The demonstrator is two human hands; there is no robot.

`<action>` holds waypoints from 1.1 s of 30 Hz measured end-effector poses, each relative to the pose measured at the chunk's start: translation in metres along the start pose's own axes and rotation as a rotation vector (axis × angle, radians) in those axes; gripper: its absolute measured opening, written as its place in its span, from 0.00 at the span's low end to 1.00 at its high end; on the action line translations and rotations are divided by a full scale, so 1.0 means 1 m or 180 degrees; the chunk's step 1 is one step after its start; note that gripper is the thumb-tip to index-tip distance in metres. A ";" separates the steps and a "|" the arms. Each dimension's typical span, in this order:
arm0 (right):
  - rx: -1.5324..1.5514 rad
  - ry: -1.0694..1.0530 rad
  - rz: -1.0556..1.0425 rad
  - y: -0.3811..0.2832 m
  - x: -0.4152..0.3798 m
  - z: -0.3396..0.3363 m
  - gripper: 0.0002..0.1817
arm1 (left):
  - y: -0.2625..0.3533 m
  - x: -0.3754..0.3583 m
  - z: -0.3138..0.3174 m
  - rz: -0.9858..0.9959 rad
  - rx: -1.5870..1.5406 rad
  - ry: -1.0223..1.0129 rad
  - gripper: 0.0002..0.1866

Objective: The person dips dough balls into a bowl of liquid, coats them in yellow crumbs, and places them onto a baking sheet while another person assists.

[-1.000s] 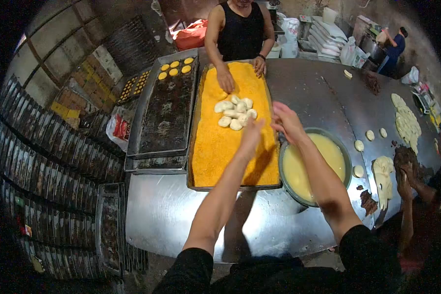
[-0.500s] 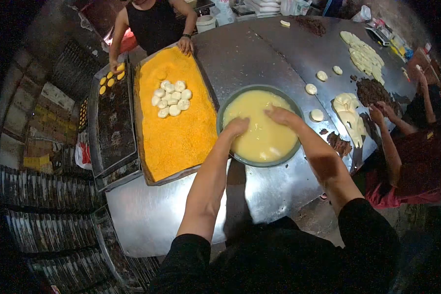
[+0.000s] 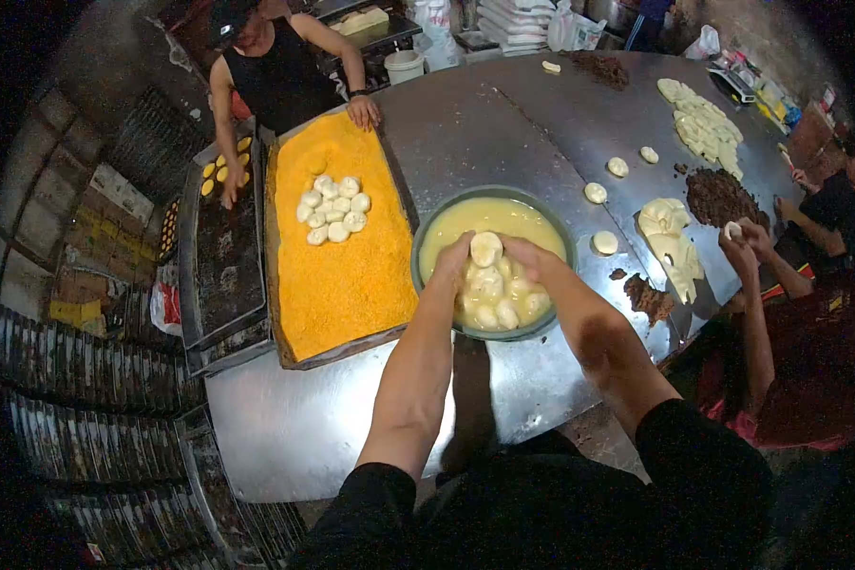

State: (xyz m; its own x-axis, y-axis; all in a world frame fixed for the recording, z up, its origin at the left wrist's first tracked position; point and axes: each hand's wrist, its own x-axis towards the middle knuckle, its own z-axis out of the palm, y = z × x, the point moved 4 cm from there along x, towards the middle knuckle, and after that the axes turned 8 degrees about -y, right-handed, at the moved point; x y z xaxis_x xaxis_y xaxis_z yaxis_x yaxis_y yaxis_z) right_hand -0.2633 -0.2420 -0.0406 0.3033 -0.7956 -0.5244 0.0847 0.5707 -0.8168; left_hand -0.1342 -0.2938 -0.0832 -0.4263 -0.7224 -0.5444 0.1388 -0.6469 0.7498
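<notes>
Left hand (image 3: 455,258) and right hand (image 3: 534,259) are cupping pale round dough balls (image 3: 486,249) directly between them, neither clearly nearer, inside the round grey basin (image 3: 496,190) near the front edge of the shiny metal tabletop (image 3: 304,408).

Light glares off the metal worktop (image 3: 304,418); white sacks (image 3: 515,24) stand stacked beyond it, dark trays (image 3: 95,418) line the left, walls (image 3: 774,47) dim.

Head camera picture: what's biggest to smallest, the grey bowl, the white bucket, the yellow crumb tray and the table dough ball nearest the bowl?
1. Yellow crumb tray
2. Grey bowl
3. White bucket
4. Dough ball
The bucket stands farther back, so it probably looks smaller than it is.
</notes>
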 end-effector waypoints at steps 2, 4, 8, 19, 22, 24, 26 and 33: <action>0.1285 -0.0703 0.0034 -0.001 0.006 0.014 0.23 | -0.001 0.006 0.002 0.0156 -0.0145 0.0152 0.24; 0.1636 -0.0464 -0.0323 0.003 0.020 0.014 0.21 | 0.014 -0.006 0.007 0.0723 0.0342 0.0477 0.21; 0.2119 0.0048 -0.0877 -0.008 0.016 0.021 0.17 | 0.039 -0.043 0.030 0.1112 0.0910 0.1016 0.21; 0.1566 0.0945 -0.1339 -0.025 -0.017 0.032 0.17 | 0.031 -0.060 0.045 0.1387 -0.0634 0.0355 0.15; 0.1279 0.0843 -0.1375 -0.029 -0.029 0.032 0.18 | 0.033 -0.060 0.052 0.1439 -0.0824 0.0046 0.16; 0.0918 0.1211 -0.1583 -0.031 -0.026 0.021 0.19 | 0.043 -0.075 0.061 0.1511 -0.0999 0.0046 0.15; 0.0641 0.1573 -0.1553 -0.032 -0.042 0.024 0.20 | 0.035 -0.071 0.061 0.1629 -0.0888 0.0111 0.14; 0.0117 0.1416 -0.2030 -0.080 -0.055 0.108 0.18 | 0.071 -0.128 0.019 0.2014 -0.1294 0.0004 0.16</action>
State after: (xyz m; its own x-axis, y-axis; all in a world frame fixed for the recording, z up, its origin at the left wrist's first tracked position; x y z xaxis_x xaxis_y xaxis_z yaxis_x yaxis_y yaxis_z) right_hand -0.1840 -0.2220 0.0796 -0.2234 -0.9747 -0.0093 0.1485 -0.0246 -0.9886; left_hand -0.0866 -0.2427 0.0464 -0.1543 -0.9864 -0.0563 0.6762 -0.1470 0.7219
